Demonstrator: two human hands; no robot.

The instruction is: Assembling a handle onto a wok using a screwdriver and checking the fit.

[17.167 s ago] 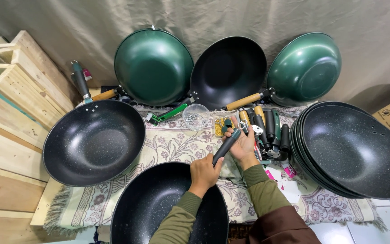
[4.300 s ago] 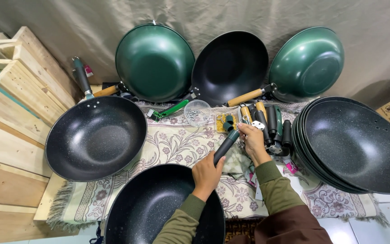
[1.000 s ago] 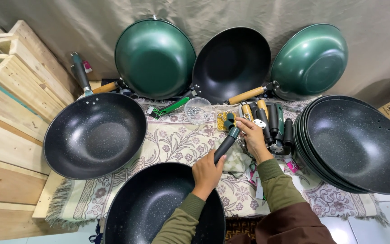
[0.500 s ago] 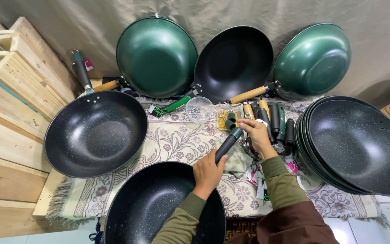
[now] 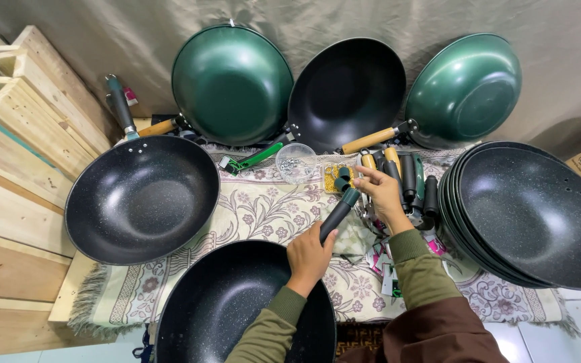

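Your left hand [image 5: 309, 253] is wrapped around the base of the dark, green-tipped cylindrical handle [image 5: 339, 214] of the black speckled non-stick wok [image 5: 237, 309] nearest you, while your right hand [image 5: 383, 195] pinches narrowly at the handle's far tip; what it pinches is too small to tell. Loosen the left grip and the handle could twist. Any small part you fumble could drop onto the patterned cloth [image 5: 250, 208] or among the spare handles [image 5: 405, 176].
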